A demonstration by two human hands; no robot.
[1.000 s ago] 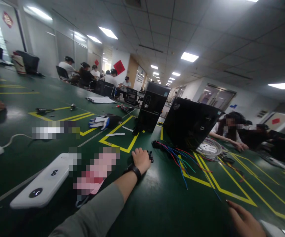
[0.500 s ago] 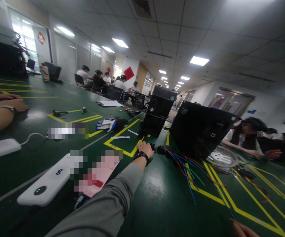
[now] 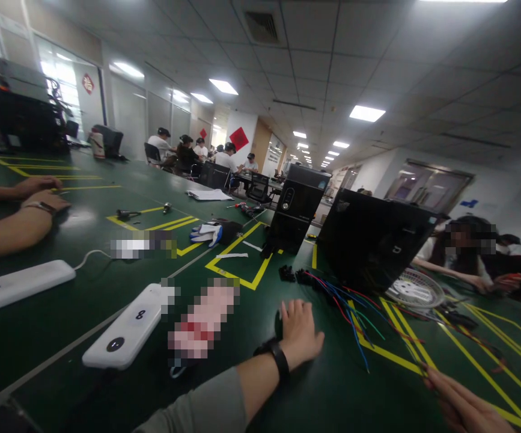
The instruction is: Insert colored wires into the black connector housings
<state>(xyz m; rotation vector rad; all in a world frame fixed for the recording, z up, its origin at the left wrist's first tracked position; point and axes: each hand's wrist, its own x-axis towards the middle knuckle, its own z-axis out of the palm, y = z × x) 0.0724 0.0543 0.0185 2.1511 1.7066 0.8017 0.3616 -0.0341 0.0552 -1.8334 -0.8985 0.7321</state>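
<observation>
My left hand [image 3: 299, 331], with a black band at the wrist, is palm down just over the green table, fingers stretched and holding nothing I can see. Beyond its fingertips lie small black connectors [image 3: 286, 273]. To their right, a bundle of blue, red and green wires [image 3: 339, 297] spreads from more black connectors [image 3: 305, 276]. At the lower right my right hand [image 3: 467, 400] has its fingers pressed together on the end of a thin blue wire [image 3: 405, 338] that runs back toward the bundle. The fingertips are partly dark and blurred.
Two black computer cases [image 3: 294, 210] [image 3: 372, 240] stand behind the wires, near a round basket [image 3: 416, 288]. Leftward lie a pink box [image 3: 204, 319], white power banks [image 3: 127, 328] [image 3: 26, 285] and gloves [image 3: 208, 233]. Another person's hands [image 3: 46, 195] rest at far left; someone sits at right.
My left hand has drawn back toward me from the black connectors, which stay on the table. My right hand has come further into view, moving up. The view has shifted slightly.
</observation>
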